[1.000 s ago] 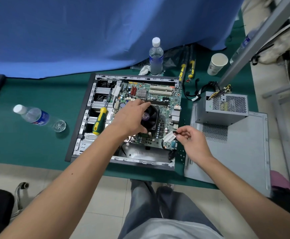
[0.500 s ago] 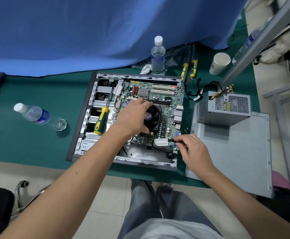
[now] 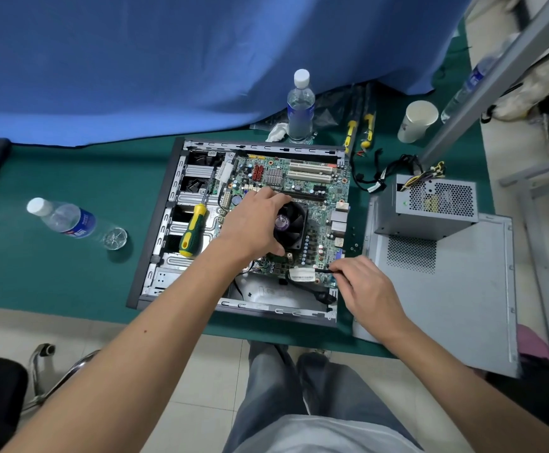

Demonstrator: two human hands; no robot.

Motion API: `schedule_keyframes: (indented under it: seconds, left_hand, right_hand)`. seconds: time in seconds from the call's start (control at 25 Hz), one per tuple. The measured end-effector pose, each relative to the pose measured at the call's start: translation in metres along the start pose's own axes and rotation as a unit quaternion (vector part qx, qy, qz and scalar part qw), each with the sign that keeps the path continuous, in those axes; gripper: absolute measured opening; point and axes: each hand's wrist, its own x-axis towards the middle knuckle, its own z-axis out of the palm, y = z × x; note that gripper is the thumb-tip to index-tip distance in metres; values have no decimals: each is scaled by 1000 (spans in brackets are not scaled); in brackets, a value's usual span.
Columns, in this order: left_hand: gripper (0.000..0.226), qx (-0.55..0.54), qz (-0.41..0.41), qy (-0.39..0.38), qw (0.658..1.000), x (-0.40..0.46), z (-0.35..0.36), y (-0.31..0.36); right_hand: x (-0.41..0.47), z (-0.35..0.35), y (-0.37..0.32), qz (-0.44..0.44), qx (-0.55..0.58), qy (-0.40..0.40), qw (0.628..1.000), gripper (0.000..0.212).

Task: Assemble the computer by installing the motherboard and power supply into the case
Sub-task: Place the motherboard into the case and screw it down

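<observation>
Covering the left part of the black fan [image 3: 291,225], the left hand [image 3: 253,225] grips it at mid-frame, hiding the motherboard [image 3: 302,188] beneath. That green board lies flat inside the open case [image 3: 155,230] on the green tabletop [image 3: 54,273]. The right hand [image 3: 366,287] pinches a black cable [image 3: 302,282] with a white label near the board's lower edge; its fingertips are hard to see. Right of the case, the grey power supply [image 3: 430,207] sits on a side panel [image 3: 456,305].
</observation>
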Motion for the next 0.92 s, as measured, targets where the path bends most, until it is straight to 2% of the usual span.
schedule_keyframes:
  seconds: [0.12, 0.32, 0.56, 0.64, 0.8, 0.84, 0.92]
  left_hand:
    - [104, -4, -1, 0, 1000, 0, 0, -1]
    - [104, -7, -6, 1, 1000, 1, 0, -2]
    - [103, -9, -10, -1, 1000, 2, 1, -2]
    - [104, -8, -10, -3, 1000, 3, 0, -2]
    - [105, -6, -15, -6, 1000, 3, 0, -2]
    - [105, -5, -17, -7, 1000, 3, 1, -2]
    - [105, -3, -17, -9, 1000, 3, 1, -2]
  right_hand:
    - [8, -5, -4, 62, 41, -19, 997, 16]
    - [24, -13, -4, 153, 91, -98, 979, 17]
    - [32, -10, -8, 274, 204, -82, 936, 17]
    - [33, -10, -7, 312, 258, -60, 912, 18]
    - [34, -15, -5, 406, 415, -9, 814, 18]
    - [34, -15, -6, 412, 428, -14, 804, 19]
    - [33, -15, -7, 405, 424, -28, 810, 23]
